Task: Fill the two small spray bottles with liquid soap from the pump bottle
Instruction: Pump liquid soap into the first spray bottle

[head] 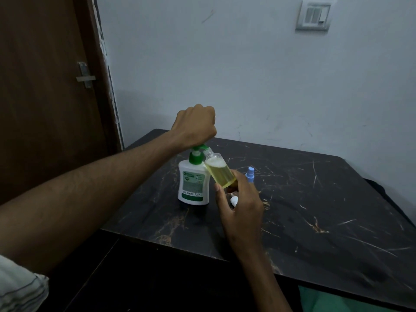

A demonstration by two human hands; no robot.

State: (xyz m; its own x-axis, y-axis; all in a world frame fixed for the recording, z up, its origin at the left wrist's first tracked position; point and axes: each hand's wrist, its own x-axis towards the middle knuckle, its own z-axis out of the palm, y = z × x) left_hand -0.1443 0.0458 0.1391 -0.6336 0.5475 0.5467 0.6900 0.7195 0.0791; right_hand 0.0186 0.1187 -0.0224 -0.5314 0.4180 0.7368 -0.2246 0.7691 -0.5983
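A white pump bottle (pixel 193 185) with a green pump head stands on the black marble-patterned table (pixel 315 210). My left hand (pixel 195 125) sits curled on top of the pump head, pressing it from above. My right hand (pixel 238 204) holds a small clear spray bottle (pixel 219 171), uncapped and tilted, its open neck right at the green nozzle. Yellow liquid soap fills most of this bottle. A small white cap (pixel 234 201) is tucked in my right hand's fingers. Behind my right hand a blue spray top (pixel 250 174) shows; what it sits on is hidden.
A brown door (pixel 45 97) with a metal latch stands at the left. A pale wall with a switch plate (pixel 314 15) rises behind the table. Green fabric (pixel 337 302) shows below the table's front edge at the lower right.
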